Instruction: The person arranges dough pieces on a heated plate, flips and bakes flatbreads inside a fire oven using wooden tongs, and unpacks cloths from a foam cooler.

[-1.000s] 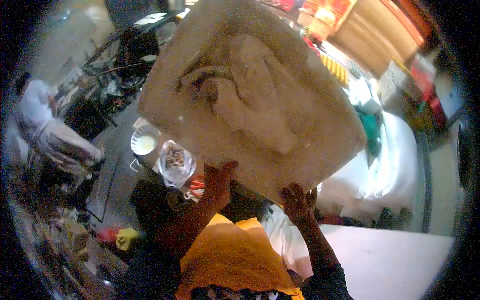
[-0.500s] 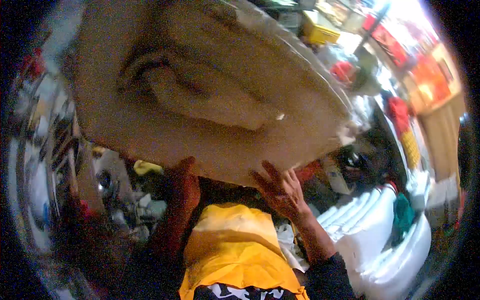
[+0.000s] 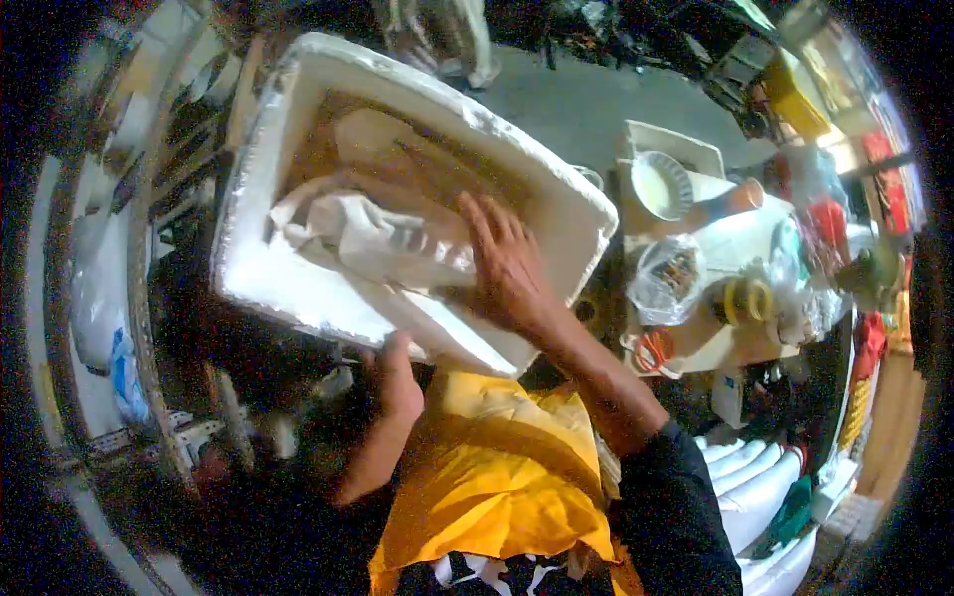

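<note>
A white foam box (image 3: 556, 164) is tilted before me, its open side facing up toward the camera. Inside lies a crumpled pale cloth (image 3: 363, 233). My left hand (image 3: 396, 382) grips the box's near rim, thumb on top, other fingers hidden beneath. My right hand (image 3: 509, 268) reaches over the near side into the box, fingers together over the right end of the cloth. Whether those fingertips pinch the cloth is hard to make out. A yellow apron (image 3: 507, 447) hangs below the box.
On the right, a table (image 3: 715, 236) bears a white bowl (image 3: 661, 186), a plastic bag of small brown items (image 3: 671, 273), tape rolls (image 3: 745, 300) and orange-handled scissors (image 3: 651, 348). White sacks (image 3: 750, 477) lie at lower right. A person's legs (image 3: 437, 40) show at the top.
The view has swung left, and the box has tipped so its inside shows more brightly. My right hand has moved from the near edge into the box. My left hand remains at the rim.
</note>
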`<action>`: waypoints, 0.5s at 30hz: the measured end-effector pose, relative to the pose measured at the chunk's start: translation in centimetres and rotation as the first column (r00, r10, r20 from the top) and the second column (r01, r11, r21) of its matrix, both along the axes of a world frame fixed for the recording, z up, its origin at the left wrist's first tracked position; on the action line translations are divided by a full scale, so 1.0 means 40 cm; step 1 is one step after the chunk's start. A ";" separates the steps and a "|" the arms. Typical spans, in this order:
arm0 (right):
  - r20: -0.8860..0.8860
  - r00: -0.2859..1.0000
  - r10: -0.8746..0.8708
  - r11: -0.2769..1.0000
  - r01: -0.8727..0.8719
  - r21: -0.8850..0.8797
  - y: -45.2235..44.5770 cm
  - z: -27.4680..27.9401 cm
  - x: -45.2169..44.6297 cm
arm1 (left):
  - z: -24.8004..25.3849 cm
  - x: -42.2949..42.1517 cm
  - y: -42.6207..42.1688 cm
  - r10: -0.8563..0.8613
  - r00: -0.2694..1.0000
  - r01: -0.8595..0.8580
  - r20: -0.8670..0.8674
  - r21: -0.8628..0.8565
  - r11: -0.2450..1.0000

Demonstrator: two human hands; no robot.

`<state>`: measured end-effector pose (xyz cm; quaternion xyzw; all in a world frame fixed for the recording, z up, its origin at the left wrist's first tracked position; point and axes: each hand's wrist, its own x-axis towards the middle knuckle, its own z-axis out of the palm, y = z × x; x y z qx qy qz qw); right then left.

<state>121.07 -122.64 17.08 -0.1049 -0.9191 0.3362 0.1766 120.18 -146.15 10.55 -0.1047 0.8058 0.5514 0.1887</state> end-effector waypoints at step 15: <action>0.341 0.894 0.289 0.802 -0.032 -0.596 -0.003 -0.251 -0.265 | 0.033 0.019 -0.051 0.248 0.967 -0.255 0.059 0.156 0.954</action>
